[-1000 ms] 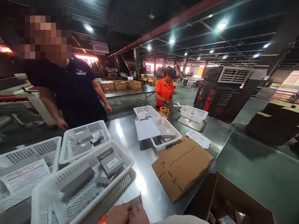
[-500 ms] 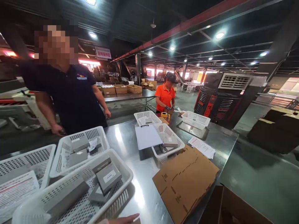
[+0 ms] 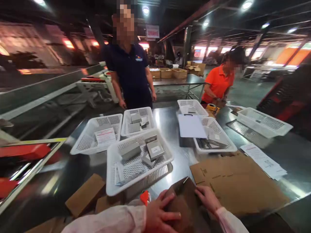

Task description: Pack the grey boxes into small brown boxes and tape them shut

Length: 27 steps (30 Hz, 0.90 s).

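A brown cardboard box [image 3: 183, 202] stands at the table's near edge, blurred by motion. My left hand [image 3: 161, 213] lies against its left side with the fingers spread. On the right, my right hand [image 3: 209, 198] pinches the box's upper edge between thumb and fingers. An orange object [image 3: 145, 197] is just beyond my left wrist. Past it sits a white perforated basket [image 3: 111, 171] with several grey boxes [image 3: 155, 149] and clear plastic bags inside. Flat brown cardboard [image 3: 238, 181] lies to the right of my right hand.
More white baskets [image 3: 84, 142] stand farther back, and a clipboard [image 3: 191, 126] rests by two of them. Papers [image 3: 263, 160] lie at right, small cartons [image 3: 86, 195] at near left. Two people stand beyond the table, one handling a carton.
The view has swung left and down. Both my hands and the cardboard box between them now show; before, only part of one hand was visible at the bottom edge.
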Available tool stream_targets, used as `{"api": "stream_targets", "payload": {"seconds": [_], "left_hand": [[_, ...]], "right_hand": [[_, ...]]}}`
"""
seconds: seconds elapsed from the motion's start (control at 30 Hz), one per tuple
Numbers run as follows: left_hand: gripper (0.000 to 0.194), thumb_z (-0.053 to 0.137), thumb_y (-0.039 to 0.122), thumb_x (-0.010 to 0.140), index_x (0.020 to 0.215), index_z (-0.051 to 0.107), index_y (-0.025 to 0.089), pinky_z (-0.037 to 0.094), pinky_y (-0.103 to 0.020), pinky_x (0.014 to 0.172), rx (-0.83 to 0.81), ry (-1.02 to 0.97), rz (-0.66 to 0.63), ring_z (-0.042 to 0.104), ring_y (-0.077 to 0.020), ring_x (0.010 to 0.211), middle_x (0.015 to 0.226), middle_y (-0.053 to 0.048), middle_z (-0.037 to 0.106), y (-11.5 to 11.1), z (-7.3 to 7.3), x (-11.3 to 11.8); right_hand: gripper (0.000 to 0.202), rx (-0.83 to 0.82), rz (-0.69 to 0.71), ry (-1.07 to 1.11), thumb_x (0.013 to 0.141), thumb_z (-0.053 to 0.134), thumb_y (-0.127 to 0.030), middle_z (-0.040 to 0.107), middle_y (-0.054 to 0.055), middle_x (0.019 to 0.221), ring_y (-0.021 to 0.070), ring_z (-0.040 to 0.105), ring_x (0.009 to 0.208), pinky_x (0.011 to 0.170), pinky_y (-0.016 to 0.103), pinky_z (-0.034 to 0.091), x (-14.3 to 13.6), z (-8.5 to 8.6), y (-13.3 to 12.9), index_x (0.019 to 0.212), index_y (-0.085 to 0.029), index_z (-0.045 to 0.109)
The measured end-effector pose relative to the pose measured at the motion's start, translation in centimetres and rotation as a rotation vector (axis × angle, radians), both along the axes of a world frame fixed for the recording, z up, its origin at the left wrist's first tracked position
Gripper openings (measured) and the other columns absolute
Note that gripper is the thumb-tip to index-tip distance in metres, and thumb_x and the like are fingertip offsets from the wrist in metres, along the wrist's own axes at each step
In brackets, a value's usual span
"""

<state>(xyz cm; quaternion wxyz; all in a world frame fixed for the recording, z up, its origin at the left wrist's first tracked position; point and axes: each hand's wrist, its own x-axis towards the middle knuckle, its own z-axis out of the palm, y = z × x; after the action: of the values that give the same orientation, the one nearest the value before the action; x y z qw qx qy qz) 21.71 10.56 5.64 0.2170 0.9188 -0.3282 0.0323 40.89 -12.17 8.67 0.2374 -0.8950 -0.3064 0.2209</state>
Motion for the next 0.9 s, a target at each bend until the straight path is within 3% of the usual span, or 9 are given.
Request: {"api": "stream_targets", "payload": {"seconds": [0.07, 0.13, 0.2, 0.3, 0.4, 0.5, 0.63, 0.77, 0.9], "left_hand": [[0.02, 0.062, 0.047, 0.088, 0.106, 0.069, 0.053, 0.027, -0.059, 0.117, 0.064, -0.134, 0.039, 0.047, -0.0312, 0.137, 0.127, 0.011, 0.068, 1.1, -2.3, -0.4], [0.015, 0.062, 0.039, 0.089, 0.098, 0.071, 0.046, 0.038, -0.05, 0.112, 0.105, -0.117, 0.253, 0.06, -0.0233, 0.121, 0.118, 0.01, 0.072, 3.4, -2.2, 1.0], [0.017, 0.06, 0.029, 0.088, 0.097, 0.072, 0.038, 0.043, -0.043, 0.108, 0.148, -0.001, 0.656, 0.063, -0.0202, 0.114, 0.115, 0.004, 0.073, 6.9, 0.1, 3.9], [0.04, 0.052, 0.017, 0.089, 0.129, 0.06, 0.02, 0.036, -0.052, 0.111, 0.211, 0.04, 1.188, 0.049, -0.0306, 0.132, 0.137, -0.016, 0.058, 14.0, 5.2, 8.4], [0.046, 0.061, 0.009, 0.078, 0.123, 0.057, 0.001, 0.045, -0.059, 0.094, 0.236, 0.154, 1.433, 0.058, -0.0418, 0.115, 0.12, -0.03, 0.062, 20.2, 8.3, 10.3], [0.027, 0.063, 0.008, 0.076, 0.102, 0.063, 0.003, 0.051, -0.045, 0.081, 0.214, 0.28, 1.424, 0.066, -0.0322, 0.092, 0.093, -0.017, 0.07, 22.7, 9.3, 8.8], [0.035, 0.059, 0.021, 0.083, 0.115, 0.062, 0.007, 0.049, -0.04, 0.093, 0.143, 0.221, 1.305, 0.063, -0.0279, 0.105, 0.109, -0.014, 0.069, 19.4, 11.0, 4.7], [0.044, 0.062, 0.033, 0.081, 0.121, 0.063, 0.018, 0.053, -0.037, 0.096, -0.148, -0.014, 0.939, 0.064, -0.0245, 0.108, 0.117, -0.008, 0.069, 9.9, 12.7, 0.9], [0.048, 0.059, 0.017, 0.08, 0.128, 0.062, 0.022, 0.06, -0.031, 0.086, -0.06, 0.007, 0.643, 0.069, -0.0212, 0.1, 0.116, -0.009, 0.07, -1.5, 9.5, -0.3]], "right_hand": [[0.041, -0.155, 0.008, -0.134, 0.095, 0.035, -0.023, 0.078, 0.012, 0.09, 0.0263, 0.073, 0.084, 0.071, 0.03, 0.048, 0.3, 0.2, 1.1, 0.097, -0.018, 0.075], [0.045, -0.286, -0.02, -0.232, 0.097, 0.029, -0.02, 0.078, 0.014, 0.094, 0.0291, 0.074, 0.087, 0.071, 0.033, 0.049, -0.5, -0.2, 2.0, 0.112, -0.019, 0.072], [0.045, -0.339, -0.02, -0.238, 0.098, 0.028, -0.021, 0.078, 0.015, 0.093, 0.0306, 0.075, 0.085, 0.069, 0.034, 0.051, -2.0, -1.4, 2.5, 0.113, -0.019, 0.071], [0.048, -0.343, -0.025, -0.195, 0.095, 0.026, -0.015, 0.078, 0.015, 0.098, 0.0314, 0.075, 0.086, 0.068, 0.037, 0.054, -4.1, -4.6, 2.1, 0.119, -0.018, 0.068], [0.054, -0.277, -0.062, -0.165, 0.095, 0.025, -0.016, 0.074, 0.014, 0.115, 0.0311, 0.075, 0.089, 0.073, 0.04, 0.057, -5.1, -7.7, 1.0, 0.135, -0.019, 0.06], [0.052, -0.182, -0.159, -0.12, 0.096, 0.027, -0.029, 0.072, 0.012, 0.122, 0.0313, 0.073, 0.097, 0.082, 0.042, 0.058, -5.3, -8.6, 0.3, 0.134, -0.023, 0.061], [0.062, 0.224, -0.283, 0.052, 0.093, 0.028, -0.056, 0.067, 0.01, 0.13, 0.028, 0.063, 0.121, 0.106, 0.042, 0.048, -5.5, -7.8, 0.6, 0.125, -0.023, 0.069], [0.07, 0.548, -0.456, 0.348, 0.082, 0.041, -0.072, 0.068, 0.011, 0.129, 0.0285, 0.058, 0.126, 0.113, 0.044, 0.042, -5.7, -7.6, 1.3, 0.116, -0.02, 0.074], [0.061, 0.657, -0.58, 0.486, 0.071, 0.058, -0.068, 0.07, 0.01, 0.125, 0.0305, 0.058, 0.124, 0.113, 0.046, 0.04, -5.6, -8.4, 2.4, 0.106, -0.021, 0.078]]}}
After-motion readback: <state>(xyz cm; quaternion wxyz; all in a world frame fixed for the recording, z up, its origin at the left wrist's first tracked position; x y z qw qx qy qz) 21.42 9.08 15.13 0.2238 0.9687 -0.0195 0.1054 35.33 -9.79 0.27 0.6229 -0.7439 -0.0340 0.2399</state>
